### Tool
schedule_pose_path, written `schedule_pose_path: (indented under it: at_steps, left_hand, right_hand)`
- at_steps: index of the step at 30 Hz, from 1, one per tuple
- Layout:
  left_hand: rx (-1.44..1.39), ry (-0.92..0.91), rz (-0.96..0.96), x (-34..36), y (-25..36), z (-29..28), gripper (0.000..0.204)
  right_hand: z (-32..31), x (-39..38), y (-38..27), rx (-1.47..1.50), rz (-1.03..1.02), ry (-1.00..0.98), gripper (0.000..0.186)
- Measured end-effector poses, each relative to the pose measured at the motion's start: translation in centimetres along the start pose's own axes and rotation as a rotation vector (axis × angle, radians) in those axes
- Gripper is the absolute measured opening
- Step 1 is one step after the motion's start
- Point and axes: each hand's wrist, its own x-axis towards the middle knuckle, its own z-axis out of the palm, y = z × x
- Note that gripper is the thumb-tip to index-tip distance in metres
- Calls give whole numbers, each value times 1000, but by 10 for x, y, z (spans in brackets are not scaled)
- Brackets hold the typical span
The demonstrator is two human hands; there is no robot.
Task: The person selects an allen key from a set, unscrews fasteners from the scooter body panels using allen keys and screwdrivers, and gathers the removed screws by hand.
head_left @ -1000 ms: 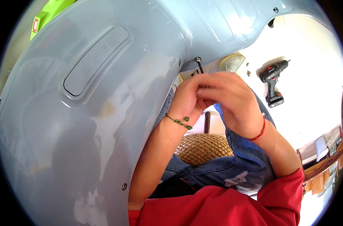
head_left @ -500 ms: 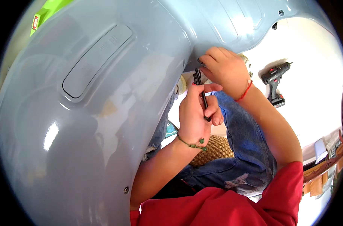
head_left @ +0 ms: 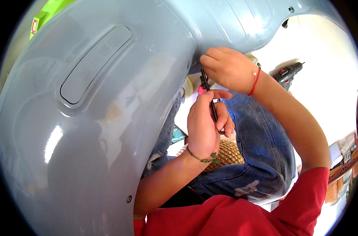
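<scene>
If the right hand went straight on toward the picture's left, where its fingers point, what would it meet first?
The right hand would probably meet the glossy blue-grey shell first, just left of its fingertips; depth is unclear, so it may already be touching.

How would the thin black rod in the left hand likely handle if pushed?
Probably stiff: the thin black rod runs straight across the left hand without sagging. Likely light, since it is so slim. It might not roll freely if set down, as its lower end appears bent.
</scene>
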Motion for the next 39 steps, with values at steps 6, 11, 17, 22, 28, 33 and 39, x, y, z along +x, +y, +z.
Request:
schedule_pose_path:
  at_steps: [6, 11, 17, 22, 28, 33, 39]
  left_hand:
    - [13, -9, 20, -1, -3, -1, 39]
    - [51, 0, 11, 0, -4, 1, 39]
    - [85, -7, 14, 4, -8, -1, 39]
    - [90, -6, 26, 0, -3, 1, 40]
    - [41, -20, 14, 1, -5, 2, 40]
    - [73, 3, 2, 5, -13, -4, 37]
    - [151, -169, -157, 2, -27, 3, 27]
  right_hand:
    - [-2, -3, -2, -33, 26, 24, 10]
    - [9, -7, -18, -95, 298, -35, 11]
    - [5, -5, -14, -79, 146, 28, 8]
    - [-1, 2, -5, 27, 35, 28, 10]
    - [-16, -16, -2, 186, 234, 141, 12]
    - [-10, -88, -16, 644, 1041, 222, 17]
    - [67, -248, 3, 302, 1285, -80, 22]
